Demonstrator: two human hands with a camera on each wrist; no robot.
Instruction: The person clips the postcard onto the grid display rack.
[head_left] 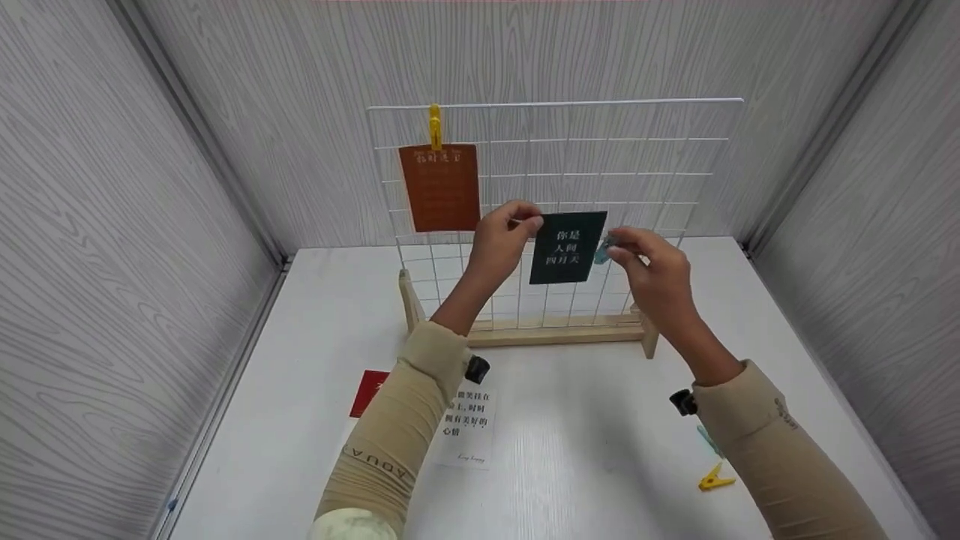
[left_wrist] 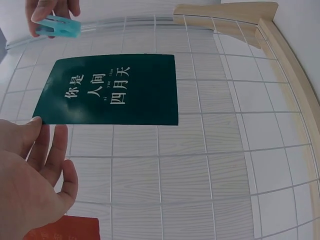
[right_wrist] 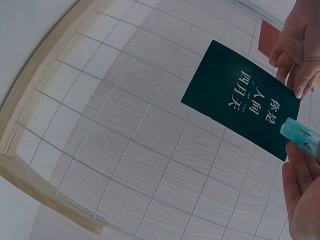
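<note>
**One green card [head_left: 568, 247] and one blue clip [left_wrist: 59, 26] held before a grid [head_left: 555, 103]**

Four cards and four clips are visible. The left hand [head_left: 504, 238] pinches the green card, bearing three lines of white characters, by its upper left corner; the card is upright before the grid's middle, though whether it touches the wires cannot be told. The right hand [head_left: 656, 266] pinches the blue clip near the card's right edge; the left wrist view shows the two apart. To the left, one upper yellow clip [head_left: 435, 127] holds one orange card [head_left: 440, 189] on the grid, which stands in one wooden base [head_left: 555, 334]. On the table [head_left: 570, 420] lie two cards, one red card [head_left: 368, 394] and one white card [head_left: 469, 442], each partly hidden by the left sleeve [head_left: 397, 420]. Two clips lie beside the right sleeve [head_left: 780, 450]: one teal clip [head_left: 708, 441] and one lower yellow clip [head_left: 715, 478].
</note>
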